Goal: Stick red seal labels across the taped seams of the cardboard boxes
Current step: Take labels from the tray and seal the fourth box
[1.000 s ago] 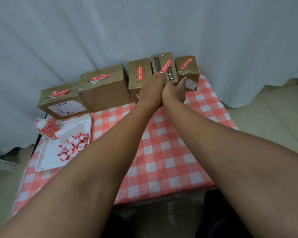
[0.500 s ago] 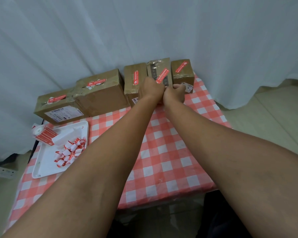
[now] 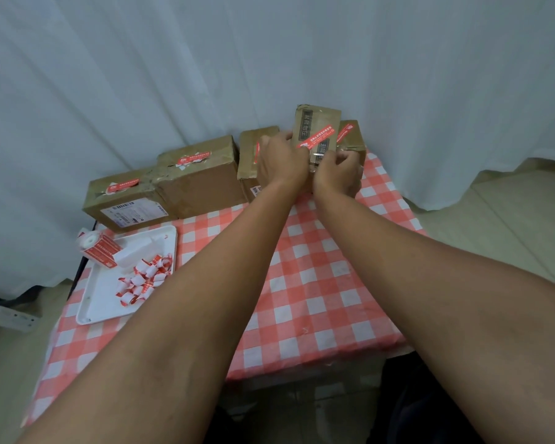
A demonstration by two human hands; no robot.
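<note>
Both hands held the small box (image 3: 318, 131) at the far edge of the counter (image 3: 302, 299), tilted up so its labelled face pointed toward the person. The left hand (image 3: 281, 161) gripped the box's left side, fingers curled round the edge. The right hand (image 3: 338, 171) gripped its lower right corner, fingers curled. A red label (image 3: 316, 139) ran diagonally across that face.

Left of the small box stood a second box (image 3: 249, 152), partly hidden by the left hand; its label was mostly covered. Further left lay a large box (image 3: 202, 177) with a torn label on top, then a flat box (image 3: 125, 203) with its own label. Right of the small box, touching it, stood a fifth box (image 3: 353, 136), also labelled.

Near-left of the small box, a white tray (image 3: 100, 302) carried curled backing strips (image 3: 145, 278) and a label roll (image 3: 95, 248) on its far corner.
</note>
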